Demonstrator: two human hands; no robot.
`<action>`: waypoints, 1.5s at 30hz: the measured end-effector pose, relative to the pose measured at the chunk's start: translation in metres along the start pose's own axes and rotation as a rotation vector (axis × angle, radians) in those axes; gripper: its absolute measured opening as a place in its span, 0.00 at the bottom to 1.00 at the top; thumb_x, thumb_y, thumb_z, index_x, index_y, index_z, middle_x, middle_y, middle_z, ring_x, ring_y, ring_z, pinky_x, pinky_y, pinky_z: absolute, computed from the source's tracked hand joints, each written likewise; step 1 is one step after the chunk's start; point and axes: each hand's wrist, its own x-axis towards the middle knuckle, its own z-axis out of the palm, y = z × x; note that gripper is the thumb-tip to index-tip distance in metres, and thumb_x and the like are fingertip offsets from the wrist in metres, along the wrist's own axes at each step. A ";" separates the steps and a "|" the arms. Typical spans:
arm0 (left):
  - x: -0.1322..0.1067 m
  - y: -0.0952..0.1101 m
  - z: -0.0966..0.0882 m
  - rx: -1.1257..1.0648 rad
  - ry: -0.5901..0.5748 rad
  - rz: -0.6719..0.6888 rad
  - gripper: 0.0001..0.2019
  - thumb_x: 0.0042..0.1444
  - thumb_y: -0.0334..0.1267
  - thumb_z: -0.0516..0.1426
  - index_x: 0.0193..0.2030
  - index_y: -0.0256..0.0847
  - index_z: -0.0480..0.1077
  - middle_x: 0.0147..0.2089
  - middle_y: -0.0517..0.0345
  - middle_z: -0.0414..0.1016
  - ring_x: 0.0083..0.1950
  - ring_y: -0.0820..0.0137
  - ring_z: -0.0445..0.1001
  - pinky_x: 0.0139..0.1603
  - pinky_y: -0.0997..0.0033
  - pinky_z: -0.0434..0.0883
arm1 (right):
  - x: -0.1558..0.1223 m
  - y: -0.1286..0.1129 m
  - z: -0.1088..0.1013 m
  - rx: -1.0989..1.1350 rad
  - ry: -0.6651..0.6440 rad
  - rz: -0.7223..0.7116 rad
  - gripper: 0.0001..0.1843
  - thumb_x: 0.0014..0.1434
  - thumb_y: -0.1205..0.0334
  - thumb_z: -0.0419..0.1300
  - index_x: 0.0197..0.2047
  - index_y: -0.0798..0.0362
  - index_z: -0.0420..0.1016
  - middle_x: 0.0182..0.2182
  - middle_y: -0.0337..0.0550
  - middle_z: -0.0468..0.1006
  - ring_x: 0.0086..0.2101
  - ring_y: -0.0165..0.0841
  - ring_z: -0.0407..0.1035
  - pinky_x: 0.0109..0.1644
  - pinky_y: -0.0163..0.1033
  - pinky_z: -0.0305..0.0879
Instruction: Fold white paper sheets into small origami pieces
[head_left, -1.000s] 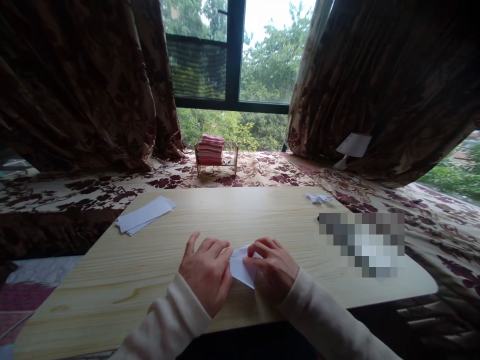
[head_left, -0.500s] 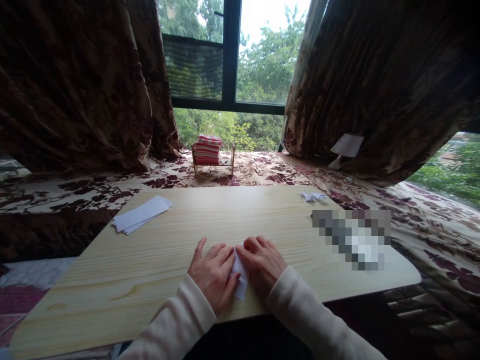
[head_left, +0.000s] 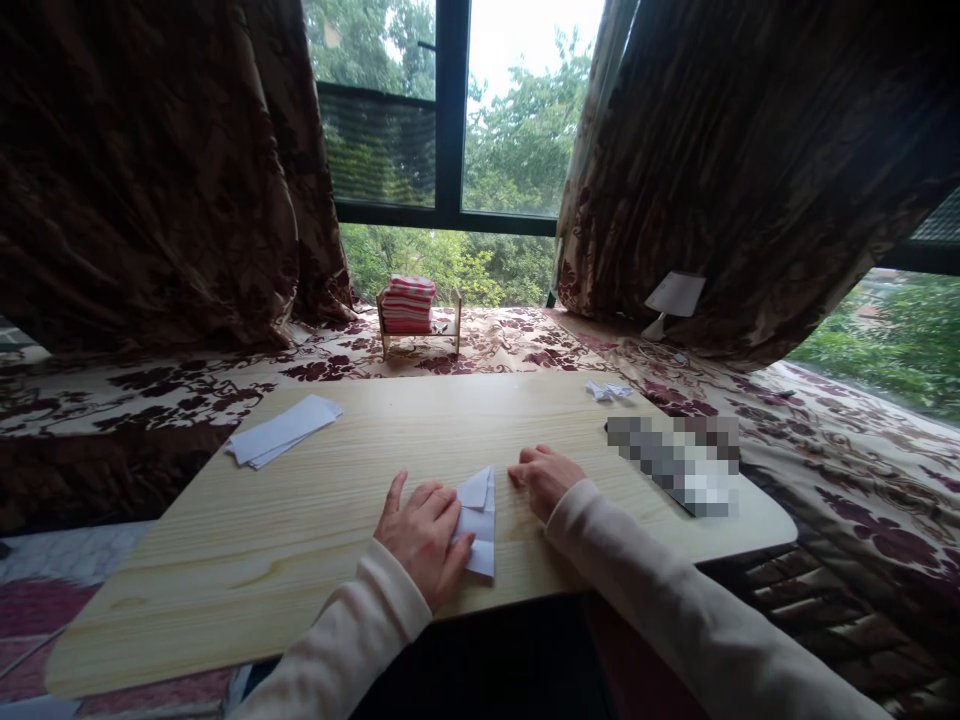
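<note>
A small folded white paper (head_left: 478, 522) lies near the front edge of the light wooden table (head_left: 322, 520). My left hand (head_left: 424, 535) rests flat on the paper's left part, fingers stretched out and pressing it down. My right hand (head_left: 544, 478) lies on the table just right of the paper, apart from it, fingers loosely curled with nothing in them.
A stack of white paper sheets (head_left: 283, 431) lies at the table's far left. A small crumpled or folded white paper piece (head_left: 608, 390) sits at the far right edge, near a blurred flat object (head_left: 673, 463). A small wooden rack with striped cloth (head_left: 416, 312) stands on the patterned bedding by the window.
My right hand has let go of the paper and moved to the right. The paper now shows between my hands, held down by the left hand alone. The view has shifted.
</note>
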 end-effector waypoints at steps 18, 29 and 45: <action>-0.016 -0.004 -0.008 -0.035 -0.013 -0.060 0.14 0.53 0.41 0.49 0.45 0.45 0.69 0.42 0.55 0.70 0.47 0.62 0.64 0.56 0.48 0.48 | -0.018 -0.031 0.009 0.027 0.066 -0.183 0.16 0.57 0.63 0.49 0.49 0.49 0.66 0.35 0.48 0.70 0.36 0.37 0.58 0.36 0.40 0.54; -0.018 -0.003 -0.006 0.039 0.009 -0.031 0.14 0.52 0.41 0.50 0.44 0.44 0.69 0.43 0.53 0.70 0.47 0.61 0.64 0.55 0.46 0.48 | -0.016 -0.038 0.008 -0.059 0.060 -0.105 0.18 0.58 0.64 0.47 0.52 0.51 0.64 0.37 0.52 0.70 0.37 0.41 0.59 0.34 0.42 0.56; -0.018 -0.004 -0.006 -0.003 -0.006 -0.050 0.14 0.53 0.41 0.49 0.44 0.45 0.69 0.43 0.54 0.70 0.47 0.61 0.64 0.55 0.45 0.47 | 0.025 0.008 0.005 0.159 -0.070 -0.114 0.20 0.52 0.70 0.50 0.47 0.46 0.70 0.32 0.44 0.74 0.34 0.35 0.64 0.36 0.37 0.59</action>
